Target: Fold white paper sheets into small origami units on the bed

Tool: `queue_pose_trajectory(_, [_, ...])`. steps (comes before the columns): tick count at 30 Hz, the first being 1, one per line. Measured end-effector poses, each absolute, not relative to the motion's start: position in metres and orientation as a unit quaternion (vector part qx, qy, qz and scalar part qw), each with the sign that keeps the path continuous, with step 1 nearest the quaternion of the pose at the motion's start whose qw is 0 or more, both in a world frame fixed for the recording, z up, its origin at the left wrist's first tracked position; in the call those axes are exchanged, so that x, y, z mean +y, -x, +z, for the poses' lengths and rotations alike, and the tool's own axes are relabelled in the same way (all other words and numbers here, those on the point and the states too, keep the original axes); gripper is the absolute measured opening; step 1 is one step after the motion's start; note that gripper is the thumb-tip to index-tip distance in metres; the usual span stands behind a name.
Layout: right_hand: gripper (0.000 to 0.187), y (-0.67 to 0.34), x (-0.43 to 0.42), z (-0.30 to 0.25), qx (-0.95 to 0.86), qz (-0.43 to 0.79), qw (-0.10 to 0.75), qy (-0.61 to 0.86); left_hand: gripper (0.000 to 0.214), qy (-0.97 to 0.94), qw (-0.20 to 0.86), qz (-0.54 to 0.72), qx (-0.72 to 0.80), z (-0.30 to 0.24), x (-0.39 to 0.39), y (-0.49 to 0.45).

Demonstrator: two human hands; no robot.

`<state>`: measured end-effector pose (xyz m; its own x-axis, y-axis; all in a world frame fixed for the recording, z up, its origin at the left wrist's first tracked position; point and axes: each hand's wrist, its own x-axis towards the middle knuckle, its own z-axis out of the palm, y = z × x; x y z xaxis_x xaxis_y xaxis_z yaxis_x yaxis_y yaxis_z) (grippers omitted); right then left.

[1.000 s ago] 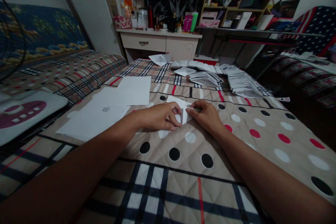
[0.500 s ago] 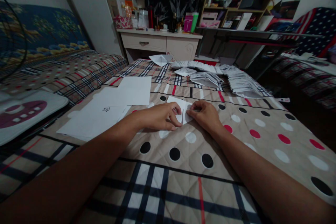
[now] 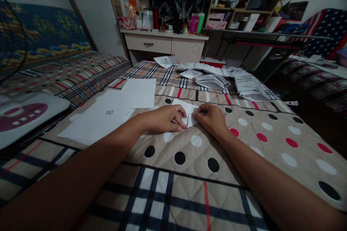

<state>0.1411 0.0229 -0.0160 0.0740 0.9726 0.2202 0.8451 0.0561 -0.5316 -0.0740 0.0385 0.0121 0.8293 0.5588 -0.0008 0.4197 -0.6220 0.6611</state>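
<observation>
A small folded piece of white paper (image 3: 188, 110) lies on the quilted bedspread (image 3: 244, 140) in front of me. My left hand (image 3: 162, 118) rests on its left side, fingers curled and pressing down on the paper. On the right edge my right hand (image 3: 213, 117) pinches the same paper with thumb and forefinger. Both forearms stretch across the plaid and dotted cover.
Flat white sheets (image 3: 114, 110) lie to the left of my hands. Rows of folded white paper pieces (image 3: 233, 79) sit at the far side of the bed. A dresser (image 3: 165, 43) with bottles and shelves (image 3: 238, 3) stand behind. A fan (image 3: 12, 39) is at far left.
My left fingers have slid slightly along the folded paper and pressed flatter on it. My right hand and the paper stay almost where they were.
</observation>
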Motion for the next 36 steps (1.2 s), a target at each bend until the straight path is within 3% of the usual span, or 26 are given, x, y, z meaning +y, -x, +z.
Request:
queue_pose_trajectory(10, [0.013, -0.14, 0.022, -0.015, -0.677, 0.093, 0.264, 0.68, 0.014, -0.875, 0.353, 0.137, 0.303, 0.013, 0.038, 0.073])
queue_pose_trajectory(15, [0.014, -0.141, 0.023, -0.017, -0.682, 0.094, 0.268, 0.674, 0.027, -0.878, 0.359, 0.158, 0.275, 0.011, 0.039, 0.072])
queue_pose_trajectory(23, [0.014, -0.141, 0.023, -0.017, -0.683, 0.083, 0.261, 0.677, 0.019, -0.897, 0.279, 0.153, 0.308, 0.007, 0.034, 0.067])
queue_pose_trajectory(31, [0.015, -0.14, 0.023, -0.017, -0.687, 0.077, 0.255, 0.676, 0.011, -0.842, 0.196, 0.26, 0.43, -0.012, 0.023, 0.04])
queue_pose_trajectory(36, [0.015, -0.14, 0.022, -0.016, -0.685, 0.079, 0.254, 0.678, 0.024, -0.837, 0.207, 0.261, 0.435, -0.014, 0.024, 0.04])
